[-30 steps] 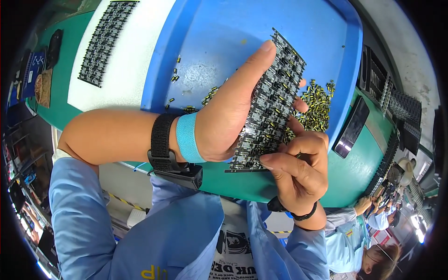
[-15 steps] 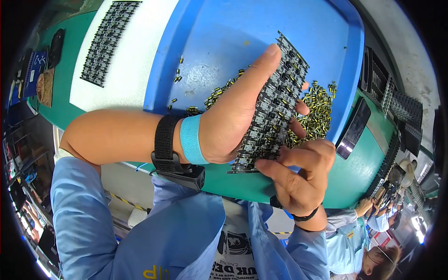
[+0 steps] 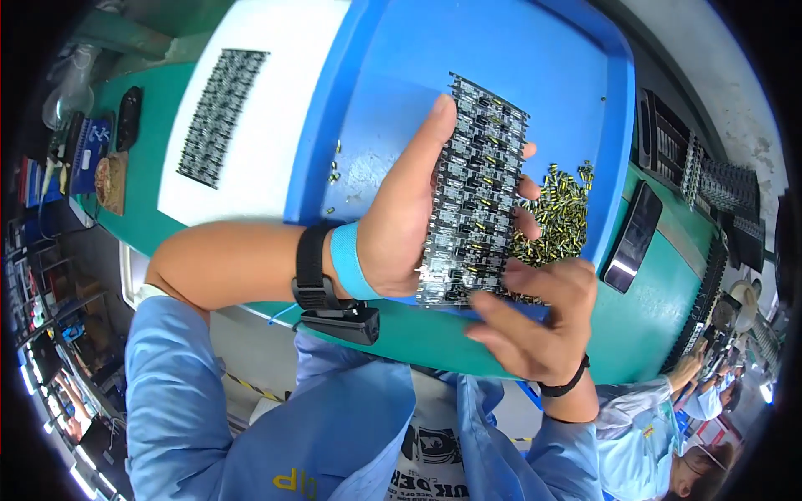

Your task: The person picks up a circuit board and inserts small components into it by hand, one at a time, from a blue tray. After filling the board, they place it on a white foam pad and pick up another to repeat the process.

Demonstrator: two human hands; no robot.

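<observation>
My left hand (image 3: 397,221) is wrapped around the long edges of a black and silver circuit board panel (image 3: 476,192), its thumb along one side and fingertips showing past the other. Small yellowish-black cylindrical parts sit among the panel's sections. By the panel's lower right corner is my right hand (image 3: 547,321), slightly blurred, with thumb and forefinger apart and nothing visible between them. Under the panel lies a blue tray (image 3: 622,100) with a pile of small cylindrical components (image 3: 555,217) at its right; part of the pile is hidden behind my hands.
A similar panel (image 3: 224,117) rests on a white sheet (image 3: 292,83) at left. A phone (image 3: 635,234) and black racks (image 3: 668,134) are right of the tray on the green table (image 3: 418,338). A co-worker (image 3: 643,442) sits at lower right.
The panel has turned more upright and face-on in my left hand. My right thumb and forefinger have come off its lower edge and spread. The whole view has shifted slightly.
</observation>
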